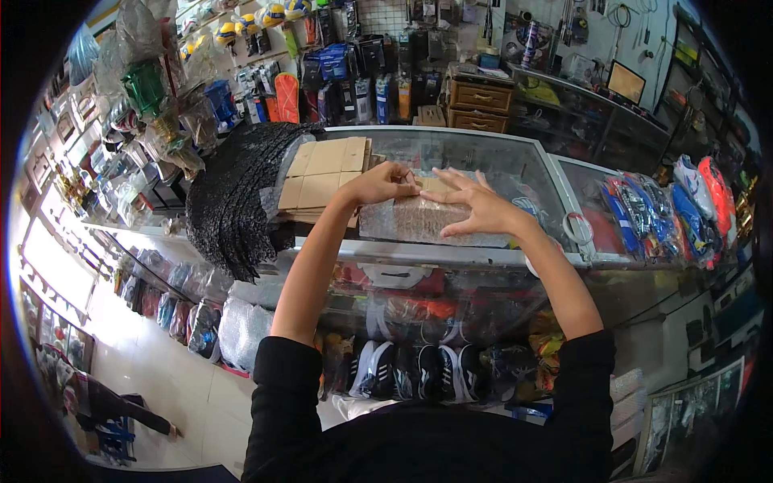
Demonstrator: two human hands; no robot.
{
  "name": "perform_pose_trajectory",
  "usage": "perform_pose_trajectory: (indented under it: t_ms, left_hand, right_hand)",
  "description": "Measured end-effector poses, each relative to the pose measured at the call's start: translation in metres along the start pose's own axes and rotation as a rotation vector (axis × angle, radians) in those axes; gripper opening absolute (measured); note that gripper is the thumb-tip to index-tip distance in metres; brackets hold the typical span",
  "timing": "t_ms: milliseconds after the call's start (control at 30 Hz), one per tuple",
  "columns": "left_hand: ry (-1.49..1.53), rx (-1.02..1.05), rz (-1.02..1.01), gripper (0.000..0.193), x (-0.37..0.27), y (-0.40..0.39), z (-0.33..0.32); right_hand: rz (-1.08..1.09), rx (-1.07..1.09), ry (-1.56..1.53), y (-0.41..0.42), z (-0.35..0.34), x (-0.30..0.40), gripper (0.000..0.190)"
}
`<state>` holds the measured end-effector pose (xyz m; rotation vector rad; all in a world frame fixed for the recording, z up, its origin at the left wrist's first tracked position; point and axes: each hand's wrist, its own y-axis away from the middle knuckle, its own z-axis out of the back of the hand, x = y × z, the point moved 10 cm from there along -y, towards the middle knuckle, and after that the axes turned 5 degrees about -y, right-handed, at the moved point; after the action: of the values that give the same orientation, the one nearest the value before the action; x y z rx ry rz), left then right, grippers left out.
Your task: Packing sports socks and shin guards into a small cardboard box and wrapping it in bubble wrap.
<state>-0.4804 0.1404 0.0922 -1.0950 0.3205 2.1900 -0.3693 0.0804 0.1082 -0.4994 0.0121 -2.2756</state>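
A parcel in clear bubble wrap [410,220] lies on the glass-topped display counter [507,145] before me. Some tan cardboard shows at the parcel's far side, between my hands. My left hand [386,183] is bent at its far left edge, thumb and fingertips close together; whether they pinch anything is too small to tell. With its fingers spread, my right hand [483,205] reaches over the right part of the parcel, the index fingertip almost meeting the left hand's fingers. Left of the parcel sits a stack of flat cardboard pieces [311,187].
Black bubble wrap [235,199] drapes over the counter's left end and front edge. A tape roll [578,227] lies on the right, before packed bagged goods [640,211]. Wooden drawers [480,99] stand behind. A person [115,398] is at the lower left.
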Motion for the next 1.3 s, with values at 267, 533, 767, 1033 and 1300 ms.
perform_pose_trajectory:
  t_ms: [267,533,767,1033,1300]
  left_hand:
    - [-0.083,-0.442,-0.259,0.020,-0.030,0.035,0.036]
    - [-0.477,-0.188,-0.162,0.056,-0.070,0.043,0.001]
    - [-0.255,-0.044,-0.058,0.061,-0.013,0.017,0.011]
    - [-0.374,-0.301,-0.153,0.045,-0.018,0.024,0.024]
    - [-0.240,-0.613,-0.014,0.029,-0.024,0.089,0.018]
  right_hand:
    - [-0.014,0.162,-0.559,-0.018,-0.003,-0.012,0.058]
    - [-0.272,0.299,-0.802,-0.028,-0.021,-0.060,0.045]
    - [-0.026,0.104,-0.174,-0.035,0.014,-0.004,0.074]
    - [0.015,-0.001,-0.121,-0.034,0.017,-0.001,0.078]
    - [-0.265,-0.042,-0.383,-0.045,0.013,-0.057,0.073]
